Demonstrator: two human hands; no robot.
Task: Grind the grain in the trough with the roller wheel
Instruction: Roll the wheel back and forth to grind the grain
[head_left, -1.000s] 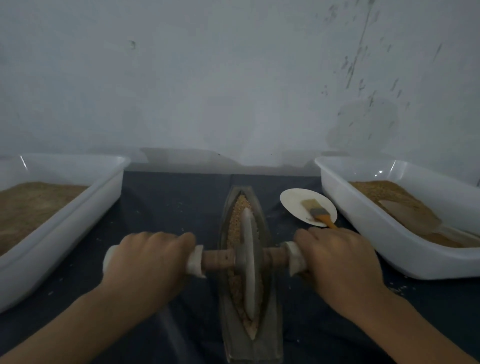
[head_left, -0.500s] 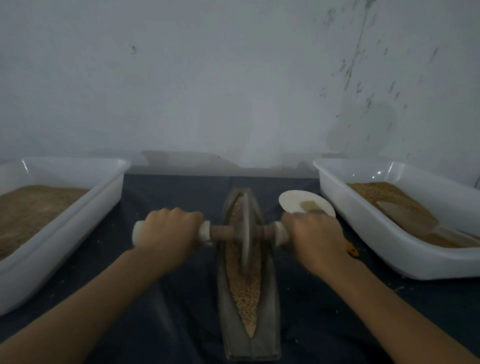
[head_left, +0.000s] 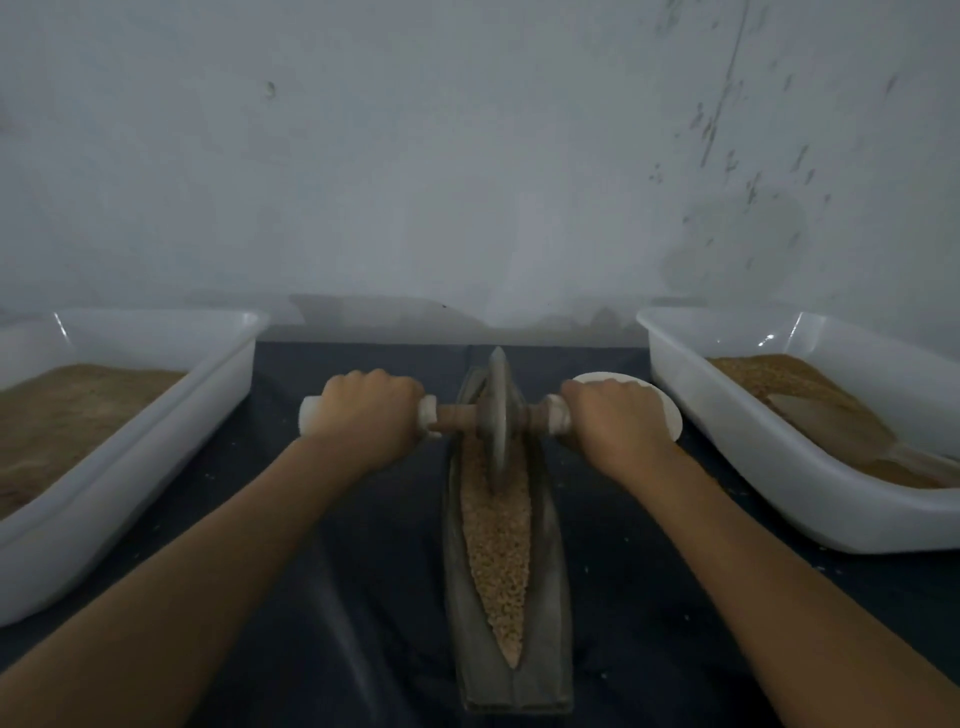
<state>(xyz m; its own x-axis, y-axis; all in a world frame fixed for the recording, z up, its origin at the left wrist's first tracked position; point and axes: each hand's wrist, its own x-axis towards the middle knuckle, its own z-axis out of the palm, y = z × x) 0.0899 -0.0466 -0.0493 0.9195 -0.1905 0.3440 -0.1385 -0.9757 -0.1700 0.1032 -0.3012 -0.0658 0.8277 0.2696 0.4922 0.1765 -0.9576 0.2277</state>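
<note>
Since 1 s ago the roller wheel (head_left: 497, 415) has run from the near part of the trough (head_left: 545, 597) up to its far end at 12 o'clock, hands going with it. That uncovers the grain (head_left: 496, 545), which lies in the channel toward 6 o'clock & looks mostly whole, so I'd judge grinding far from done; a pull-back stroke prob. comes next.

Both arms stretched fwd. Left hand (head_left: 366, 418) wraps fingers round the axle's left white grip; right hand (head_left: 613, 423) does the same on the right grip, knuckles up, hiding most of the small white dish (head_left: 670, 410) at 3 o'clock.
</note>
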